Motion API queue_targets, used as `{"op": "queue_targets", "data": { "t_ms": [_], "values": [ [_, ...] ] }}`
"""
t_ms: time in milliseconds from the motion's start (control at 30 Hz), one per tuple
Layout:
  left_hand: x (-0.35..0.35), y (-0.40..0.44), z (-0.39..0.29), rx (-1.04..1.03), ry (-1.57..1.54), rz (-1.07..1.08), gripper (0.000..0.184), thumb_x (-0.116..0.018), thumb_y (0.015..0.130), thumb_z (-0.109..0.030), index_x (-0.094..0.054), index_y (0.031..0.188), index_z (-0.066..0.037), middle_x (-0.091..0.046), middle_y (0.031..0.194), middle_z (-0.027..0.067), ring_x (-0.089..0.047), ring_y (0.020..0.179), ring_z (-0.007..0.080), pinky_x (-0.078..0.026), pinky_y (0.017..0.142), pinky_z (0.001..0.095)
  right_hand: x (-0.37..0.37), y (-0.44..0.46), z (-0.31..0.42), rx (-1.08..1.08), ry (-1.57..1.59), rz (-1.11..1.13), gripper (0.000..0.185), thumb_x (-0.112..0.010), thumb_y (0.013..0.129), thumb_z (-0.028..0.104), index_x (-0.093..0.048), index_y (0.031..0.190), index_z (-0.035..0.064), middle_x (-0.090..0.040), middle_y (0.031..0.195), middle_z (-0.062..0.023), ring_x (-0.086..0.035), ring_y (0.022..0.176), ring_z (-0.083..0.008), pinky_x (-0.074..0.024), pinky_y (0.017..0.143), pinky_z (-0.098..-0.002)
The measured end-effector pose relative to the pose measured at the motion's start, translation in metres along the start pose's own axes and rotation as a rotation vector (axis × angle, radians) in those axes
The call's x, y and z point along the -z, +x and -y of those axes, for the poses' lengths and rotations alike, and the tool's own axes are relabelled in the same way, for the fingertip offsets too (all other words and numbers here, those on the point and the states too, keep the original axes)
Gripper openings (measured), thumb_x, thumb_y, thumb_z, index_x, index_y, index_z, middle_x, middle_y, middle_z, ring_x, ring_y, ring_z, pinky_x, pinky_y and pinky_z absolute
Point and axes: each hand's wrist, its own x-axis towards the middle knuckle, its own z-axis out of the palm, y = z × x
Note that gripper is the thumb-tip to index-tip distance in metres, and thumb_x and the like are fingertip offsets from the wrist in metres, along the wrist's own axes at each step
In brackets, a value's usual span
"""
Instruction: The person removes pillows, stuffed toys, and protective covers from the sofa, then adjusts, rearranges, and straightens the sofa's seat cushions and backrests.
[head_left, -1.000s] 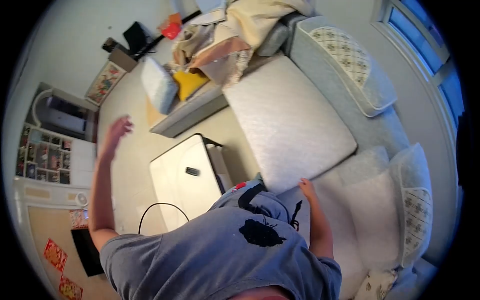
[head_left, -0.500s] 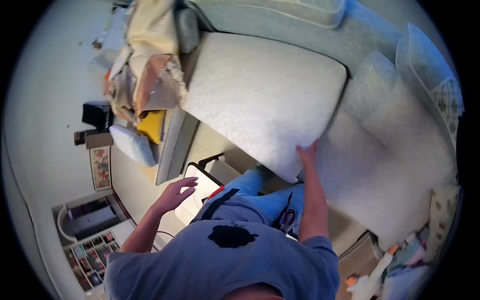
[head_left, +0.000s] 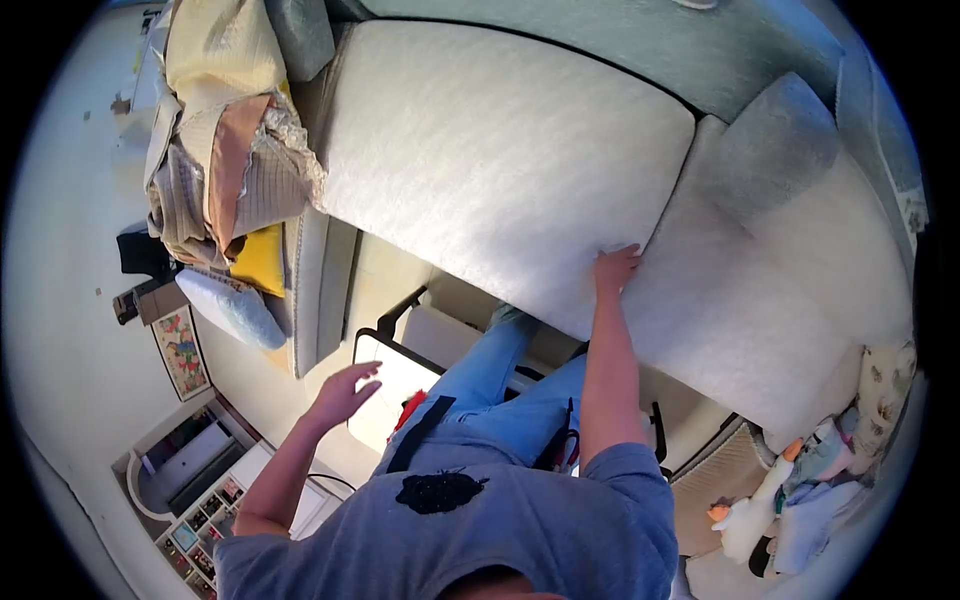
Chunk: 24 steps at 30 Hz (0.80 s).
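Note:
My right hand [head_left: 617,267] rests on the near edge of a large pale sofa cushion [head_left: 490,150], close to the seam with the neighbouring seat [head_left: 740,290]. Its fingers are spread on the fabric. My left hand [head_left: 345,393] hangs in the air above the corner of a white table [head_left: 378,405], fingers apart and holding nothing. Between my hands are my legs in blue jeans, standing close to the sofa's front edge.
Crumpled blankets [head_left: 225,60], a yellow cushion [head_left: 262,260] and a light blue pillow [head_left: 232,308] lie at the left. A grey cushion [head_left: 775,150] leans at the right. Soft toys and cloth [head_left: 760,510] sit at the lower right.
The view has turned toward the sofa and come closer. My left hand has come down from its raised place. My right hand now lies further onto the cushion's edge.

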Motion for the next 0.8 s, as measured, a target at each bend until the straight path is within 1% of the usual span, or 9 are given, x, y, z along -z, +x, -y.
{"op": "queue_targets", "data": {
  "t_ms": [67, 133, 200, 300, 367, 500, 600, 667, 800],
  "values": [
    [-0.002, 0.016, 0.013, -0.017, -0.038, -0.114, 0.036, -0.057, 0.082, -0.025, -0.053, 0.114, -0.007, -0.060, 0.098, 0.0116, -0.058, 0.090, 0.0224, -0.045, 0.079, 0.0321, 0.005, -0.012, 0.002, 0.034, -0.021, -0.027, 0.087, -0.067, 0.071, 0.026, -0.014, 0.136, 0.0060, -0.018, 0.139, -0.0188, -0.031, 0.121, -0.0390, -0.0383, 0.093, -0.0420],
    [-0.010, 0.041, 0.027, -0.001, -0.099, -0.143, 0.035, -0.056, 0.083, -0.024, -0.053, 0.113, -0.006, -0.061, 0.096, 0.0115, -0.058, 0.089, 0.0226, -0.045, 0.078, 0.0318, 0.023, -0.052, 0.000, 0.348, 0.029, -0.002, 0.089, -0.070, 0.068, 0.031, -0.016, 0.137, 0.0138, -0.011, 0.142, -0.0166, -0.025, 0.125, -0.0392, -0.0356, 0.095, -0.0454],
    [-0.021, 0.069, 0.039, -0.014, -0.172, -0.093, 0.035, -0.056, 0.083, -0.023, -0.053, 0.113, -0.006, -0.061, 0.096, 0.0111, -0.058, 0.089, 0.0221, -0.045, 0.077, 0.0317, 0.015, -0.093, -0.006, 0.498, -0.267, 0.108, 0.094, -0.074, 0.061, 0.031, -0.018, 0.137, 0.0234, -0.007, 0.143, -0.0136, -0.016, 0.129, -0.0370, -0.0299, 0.096, -0.0545],
    [-0.043, 0.128, 0.057, -0.090, -0.099, -0.041, 0.037, -0.054, 0.084, -0.027, -0.052, 0.114, -0.006, -0.060, 0.101, 0.0116, -0.058, 0.092, 0.0234, -0.045, 0.080, 0.0321, 0.006, -0.134, -0.021, 0.623, -0.419, 0.273, 0.082, -0.066, 0.069, 0.023, -0.019, 0.136, 0.0282, -0.005, 0.145, -0.0087, -0.012, 0.131, -0.0337, -0.0234, 0.095, -0.0622],
    [-0.059, 0.172, 0.061, -0.102, -0.032, -0.003, 0.042, -0.053, 0.084, -0.030, -0.050, 0.117, -0.006, -0.059, 0.104, 0.0123, -0.056, 0.093, 0.0222, -0.043, 0.082, 0.0312, -0.038, -0.138, -0.047, 0.911, -0.550, -0.031, 0.072, -0.055, 0.076, 0.014, -0.019, 0.136, 0.0294, -0.007, 0.145, -0.0062, -0.010, 0.132, -0.0317, -0.0189, 0.096, -0.0634],
    [-0.083, 0.250, 0.060, 0.052, -0.234, -0.012, 0.051, -0.050, 0.083, -0.037, -0.044, 0.121, -0.005, -0.054, 0.111, 0.0188, -0.051, 0.103, 0.0301, -0.040, 0.086, 0.0360, -0.032, -0.135, -0.038, 0.884, -0.701, 0.082, 0.065, -0.046, 0.080, 0.008, -0.021, 0.136, 0.0302, -0.011, 0.144, -0.0047, -0.009, 0.132, -0.0312, -0.0172, 0.097, -0.0626],
    [-0.121, 0.300, 0.079, 0.277, -0.540, -0.061, 0.062, -0.052, 0.081, -0.041, -0.036, 0.127, -0.004, -0.053, 0.112, 0.0197, -0.052, 0.099, 0.0308, -0.041, 0.083, 0.0353, -0.036, -0.140, -0.048, 0.939, -0.670, -0.098, 0.073, -0.052, 0.075, 0.009, -0.018, 0.137, 0.0267, -0.014, 0.143, -0.0074, -0.009, 0.132, -0.0313, -0.0165, 0.099, -0.0610],
    [-0.135, 0.315, 0.084, 0.395, -0.704, -0.054, 0.068, -0.054, 0.079, -0.042, -0.030, 0.130, -0.005, -0.052, 0.112, 0.0184, -0.051, 0.099, 0.0299, -0.041, 0.082, 0.0369, -0.036, -0.159, -0.044, 0.319, -0.259, 0.083, 0.083, -0.058, 0.071, 0.007, -0.012, 0.138, 0.0217, -0.016, 0.141, -0.0141, -0.014, 0.130, -0.0333, -0.0172, 0.100, -0.0584],
    [-0.151, 0.336, 0.082, 0.711, -1.148, -0.123, 0.068, -0.056, 0.080, -0.039, -0.023, 0.130, -0.006, -0.041, 0.121, 0.0139, -0.045, 0.105, 0.0267, -0.038, 0.086, 0.0405, -0.092, -0.164, -0.072, -0.062, 0.206, -0.203, 0.089, -0.066, 0.067, 0.010, -0.010, 0.137, 0.0100, -0.019, 0.138, -0.0207, -0.023, 0.126, -0.0360, -0.0245, 0.097, -0.0561]
  ]
}}
